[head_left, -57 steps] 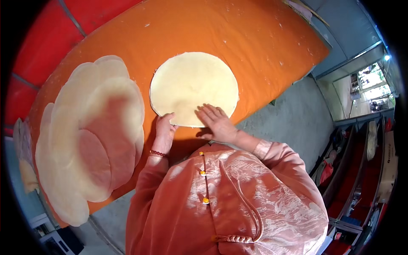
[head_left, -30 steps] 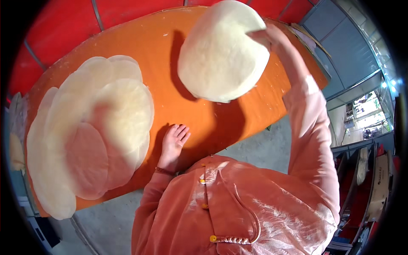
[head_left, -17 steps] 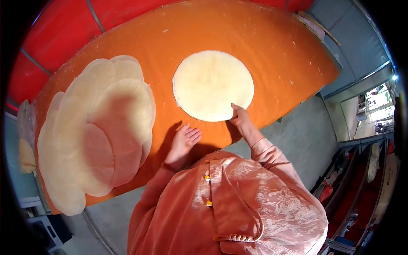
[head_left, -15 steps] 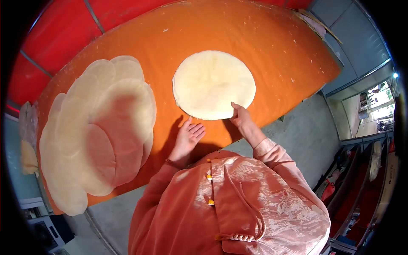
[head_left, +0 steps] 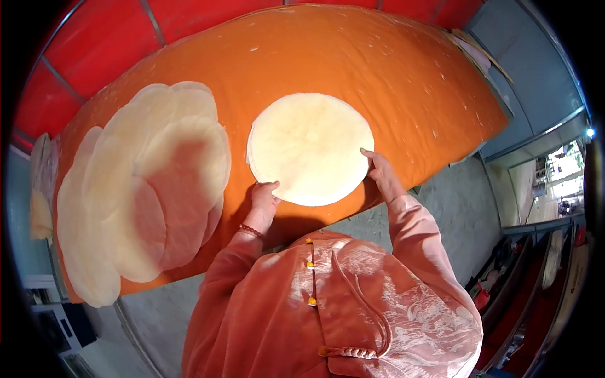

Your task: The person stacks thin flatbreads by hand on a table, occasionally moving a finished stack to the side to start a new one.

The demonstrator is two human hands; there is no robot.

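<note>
A thick, pale disc [head_left: 312,148], which looks like a stack of thin round dough sheets, lies on the orange-covered table [head_left: 302,50] in front of me. My left hand [head_left: 263,200] grips its near left edge, thumb on top and fingers beneath. On the near right edge my right hand [head_left: 380,171] holds it the same way, its other fingers hidden under the rim. To the left, many thin, translucent round sheets [head_left: 113,183] of the same pale colour overlap in a wide ring, partly in shadow.
Red panels [head_left: 107,38] border the table's far side, and a grey cabinet wall [head_left: 535,82] stands at the right. A clear plastic bag [head_left: 41,170] hangs by the left edge. Shelves with dark and red things [head_left: 529,296] are at the lower right.
The pale disc has come nearer to me. My left hand, open beside it before, has closed on its edge. My right hand has shifted up along the right rim.
</note>
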